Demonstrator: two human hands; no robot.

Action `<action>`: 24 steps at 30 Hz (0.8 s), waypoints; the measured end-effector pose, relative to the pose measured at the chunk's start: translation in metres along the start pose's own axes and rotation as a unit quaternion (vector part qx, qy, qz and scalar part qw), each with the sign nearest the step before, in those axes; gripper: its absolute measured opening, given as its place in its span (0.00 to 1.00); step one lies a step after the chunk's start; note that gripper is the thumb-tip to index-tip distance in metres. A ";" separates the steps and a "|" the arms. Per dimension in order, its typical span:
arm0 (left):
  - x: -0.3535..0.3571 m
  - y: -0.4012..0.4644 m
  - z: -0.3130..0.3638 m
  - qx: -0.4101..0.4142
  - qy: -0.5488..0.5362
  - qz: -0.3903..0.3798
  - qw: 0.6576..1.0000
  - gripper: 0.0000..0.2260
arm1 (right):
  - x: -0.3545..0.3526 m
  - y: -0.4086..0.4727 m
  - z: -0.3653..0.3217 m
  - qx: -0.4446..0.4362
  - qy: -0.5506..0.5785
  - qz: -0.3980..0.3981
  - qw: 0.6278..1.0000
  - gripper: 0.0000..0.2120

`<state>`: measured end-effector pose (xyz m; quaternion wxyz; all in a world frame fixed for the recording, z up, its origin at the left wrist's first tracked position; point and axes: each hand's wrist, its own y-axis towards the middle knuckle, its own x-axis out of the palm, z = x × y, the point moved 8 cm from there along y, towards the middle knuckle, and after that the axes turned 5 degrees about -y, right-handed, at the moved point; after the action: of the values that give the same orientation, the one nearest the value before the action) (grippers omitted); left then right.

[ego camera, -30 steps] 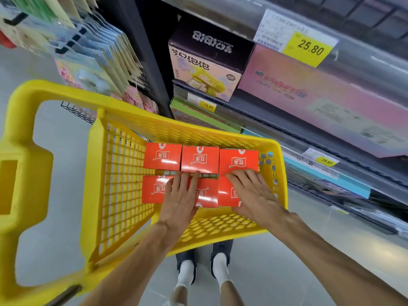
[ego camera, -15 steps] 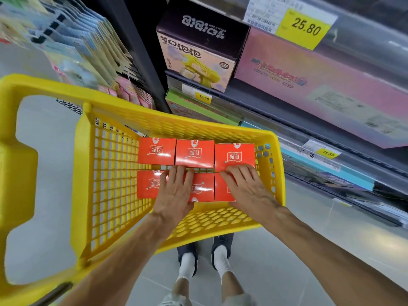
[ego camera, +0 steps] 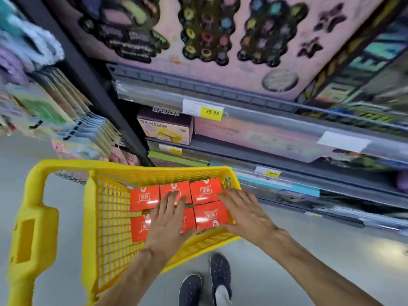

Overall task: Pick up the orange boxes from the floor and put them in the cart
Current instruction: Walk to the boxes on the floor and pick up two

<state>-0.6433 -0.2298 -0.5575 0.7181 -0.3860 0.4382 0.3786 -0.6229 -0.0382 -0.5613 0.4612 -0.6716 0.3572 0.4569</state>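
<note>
Since before, your right hand [ego camera: 247,212] slid off the orange boxes [ego camera: 205,192] toward the yellow cart [ego camera: 106,217] wall; left hand [ego camera: 169,219] lies flat. Both grips released. Lift straight out, boxes undisturbed.

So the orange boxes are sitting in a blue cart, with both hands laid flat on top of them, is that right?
Not quite: the cart is yellow, not blue, as the head view shows. The rest holds: the orange boxes sit inside it, with the left hand and right hand spread open over them.
</note>
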 end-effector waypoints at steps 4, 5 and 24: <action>-0.065 -0.005 0.074 0.102 0.014 0.012 0.995 0.38 | -0.081 -0.078 0.021 0.083 0.008 0.026 0.996 0.39; -0.080 -0.009 0.097 0.134 0.020 0.014 0.991 0.38 | -0.102 -0.101 0.026 0.104 0.016 0.031 0.994 0.39; -0.179 -0.132 0.667 0.600 0.089 -0.017 0.795 0.39 | -0.288 -0.701 0.162 0.543 -0.012 0.211 0.813 0.39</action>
<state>-0.3608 0.2695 -0.1512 0.7702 0.0828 0.6324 -0.0087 -0.1320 0.3561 -0.1097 0.6472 -0.2151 0.6746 0.2825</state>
